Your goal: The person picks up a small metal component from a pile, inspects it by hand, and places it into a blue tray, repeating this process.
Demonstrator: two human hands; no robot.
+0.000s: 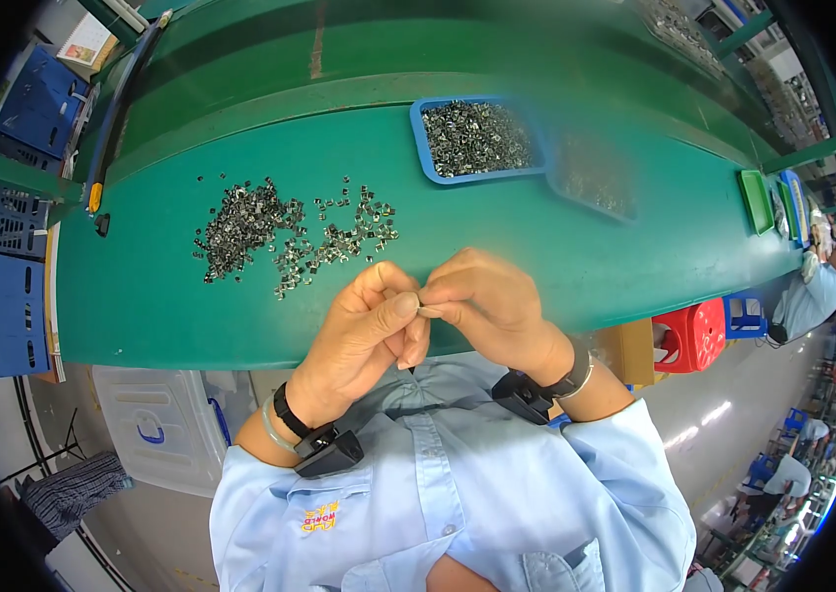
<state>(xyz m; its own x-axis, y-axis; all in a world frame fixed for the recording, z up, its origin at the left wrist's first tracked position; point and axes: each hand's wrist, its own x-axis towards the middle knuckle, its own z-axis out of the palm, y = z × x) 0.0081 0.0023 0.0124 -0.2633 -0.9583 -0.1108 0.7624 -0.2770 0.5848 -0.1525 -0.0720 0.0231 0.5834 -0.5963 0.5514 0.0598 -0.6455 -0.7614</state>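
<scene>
My left hand point(369, 324) and my right hand point(489, 301) meet above the near edge of the green table, fingertips touching. Both are closed in a pinch around something small and dark, mostly hidden by the fingers. Just beyond my left hand lies a loose pile of small shiny metal pieces point(243, 225), with a thinner scatter of the same pieces point(347, 237) to its right. Farther off, a blue tray point(421, 148) holds a heap of similar pieces. Beside it, a clear tray point(591, 183) with more pieces looks blurred.
The green table point(142, 316) spans the view. Blue crates point(3, 306) stand at the left, with a clear lidded box point(156, 424) below. A red stool point(691, 335) and a cardboard box point(628, 352) are under the right side. Green trays point(757, 202) lie at the right end, near another person point(811, 296).
</scene>
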